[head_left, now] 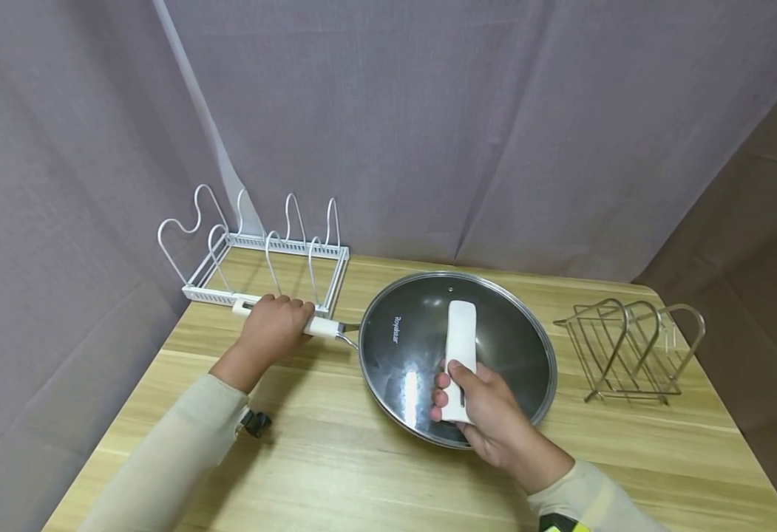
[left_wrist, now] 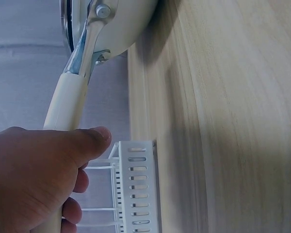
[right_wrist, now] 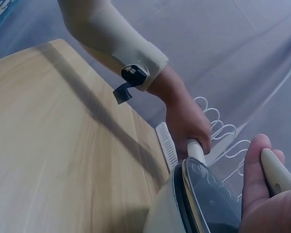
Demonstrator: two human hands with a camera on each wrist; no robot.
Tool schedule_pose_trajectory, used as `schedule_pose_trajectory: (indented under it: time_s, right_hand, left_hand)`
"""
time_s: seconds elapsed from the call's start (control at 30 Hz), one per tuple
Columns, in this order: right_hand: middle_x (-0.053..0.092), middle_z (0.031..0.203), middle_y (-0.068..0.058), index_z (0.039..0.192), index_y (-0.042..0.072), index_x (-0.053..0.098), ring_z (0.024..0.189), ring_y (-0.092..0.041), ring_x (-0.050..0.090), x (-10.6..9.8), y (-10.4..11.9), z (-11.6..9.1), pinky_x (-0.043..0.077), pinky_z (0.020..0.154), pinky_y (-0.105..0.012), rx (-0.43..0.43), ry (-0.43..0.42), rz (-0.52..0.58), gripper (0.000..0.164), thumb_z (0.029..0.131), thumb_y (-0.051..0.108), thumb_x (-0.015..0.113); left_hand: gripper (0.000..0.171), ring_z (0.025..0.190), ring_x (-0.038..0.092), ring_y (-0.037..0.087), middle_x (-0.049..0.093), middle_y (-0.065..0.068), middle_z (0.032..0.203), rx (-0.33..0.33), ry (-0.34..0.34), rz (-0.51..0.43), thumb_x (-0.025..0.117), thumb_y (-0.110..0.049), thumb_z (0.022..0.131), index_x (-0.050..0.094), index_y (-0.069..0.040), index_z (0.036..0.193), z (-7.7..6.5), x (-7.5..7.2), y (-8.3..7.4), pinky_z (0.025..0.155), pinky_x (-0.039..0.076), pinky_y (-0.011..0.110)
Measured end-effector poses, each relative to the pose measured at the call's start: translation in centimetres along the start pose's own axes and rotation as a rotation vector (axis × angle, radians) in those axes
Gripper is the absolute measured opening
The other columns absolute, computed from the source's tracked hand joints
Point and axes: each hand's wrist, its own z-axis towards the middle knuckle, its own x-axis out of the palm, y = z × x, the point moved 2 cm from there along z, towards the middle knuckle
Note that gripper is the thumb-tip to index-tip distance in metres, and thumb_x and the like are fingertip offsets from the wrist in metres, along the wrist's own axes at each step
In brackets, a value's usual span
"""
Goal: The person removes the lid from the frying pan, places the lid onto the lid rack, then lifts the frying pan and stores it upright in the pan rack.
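A frying pan with a cream handle (head_left: pixel 322 327) is covered by a round glass lid (head_left: pixel 421 355) with a metal rim. My left hand (head_left: pixel 277 325) grips the pan's handle, and the left wrist view shows the thumb lying along it. On the lid stands a long white lid handle (head_left: pixel 461 332); my right hand (head_left: pixel 488 414) holds its near end, fingers round one side and thumb on top. In the left wrist view, the pan's pale underside (left_wrist: pixel 128 24) appears at the top, seemingly raised off the table.
Behind my left hand stands a white wire rack (head_left: pixel 335 281) with tall loops, close to the pan's handle. To the right is a metal wire rack (head_left: pixel 634 355). Both are on the wooden table (head_left: pixel 335 458), with grey curtain (head_left: pixel 395 133) behind.
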Motion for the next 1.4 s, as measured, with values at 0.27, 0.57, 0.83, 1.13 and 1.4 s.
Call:
schedule_pose_trajectory:
  time_s: [0.27, 0.57, 0.83, 1.13, 1.4]
  right_hand:
    - [0.052, 0.084, -0.004, 0.121, -0.003, 0.04, 0.065, -0.015, 0.053, 0.0, 0.3, -0.1, 0.054, 0.06, -0.03, 0.003, 0.009, -0.001, 0.022, 0.112, 0.016, 0.039]
    - [0.052, 0.084, -0.004, 0.122, -0.005, 0.039, 0.065, -0.016, 0.053, 0.1, 0.9, -0.3, 0.055, 0.059, -0.031, 0.006, 0.003, -0.014, 0.023, 0.111, 0.016, 0.039]
    - [0.053, 0.085, -0.005, 0.119, -0.003, 0.039, 0.065, -0.018, 0.055, -0.2, 1.6, -0.7, 0.056, 0.062, -0.034, 0.017, -0.011, -0.057, 0.021, 0.111, 0.016, 0.039]
    - [0.052, 0.086, -0.006, 0.123, -0.005, 0.038, 0.065, -0.018, 0.055, -0.4, 2.2, -0.8, 0.057, 0.062, -0.034, 0.029, -0.001, -0.065, 0.026, 0.111, 0.018, 0.04]
    - [0.052, 0.085, -0.007, 0.123, -0.006, 0.036, 0.064, -0.019, 0.056, -0.5, 2.7, -1.0, 0.057, 0.062, -0.037, 0.008, 0.003, -0.089, 0.026, 0.111, 0.017, 0.04]
  left_hand:
    - [0.03, 0.056, 0.056, 0.025, 0.06, 0.003, 0.066, 0.002, -0.019, 0.001, 0.081, -0.025, 0.08, 0.056, -0.009, 0.078, 0.0, 0.0, -0.1, 0.054, 0.043, 0.037]
    - [0.029, 0.057, 0.056, 0.025, 0.06, 0.003, 0.068, -0.001, -0.012, 0.001, 0.08, -0.026, 0.081, 0.057, -0.009, 0.08, 0.0, -0.2, -0.1, 0.054, 0.043, 0.037]
    - [0.031, 0.056, 0.056, 0.025, 0.059, 0.003, 0.066, 0.006, -0.025, 0.004, 0.081, -0.027, 0.081, 0.056, -0.009, 0.078, 0.0, -0.1, -0.2, 0.054, 0.043, 0.037]
    - [0.031, 0.058, 0.058, 0.026, 0.061, 0.004, 0.068, 0.001, -0.008, -0.005, 0.081, -0.027, 0.081, 0.056, -0.009, 0.08, 0.0, -0.4, -0.2, 0.055, 0.045, 0.038]
    - [0.03, 0.059, 0.059, 0.026, 0.06, 0.004, 0.068, 0.005, -0.004, -0.024, 0.08, -0.026, 0.082, 0.056, -0.009, 0.081, 0.1, -0.6, -0.2, 0.057, 0.046, 0.039]
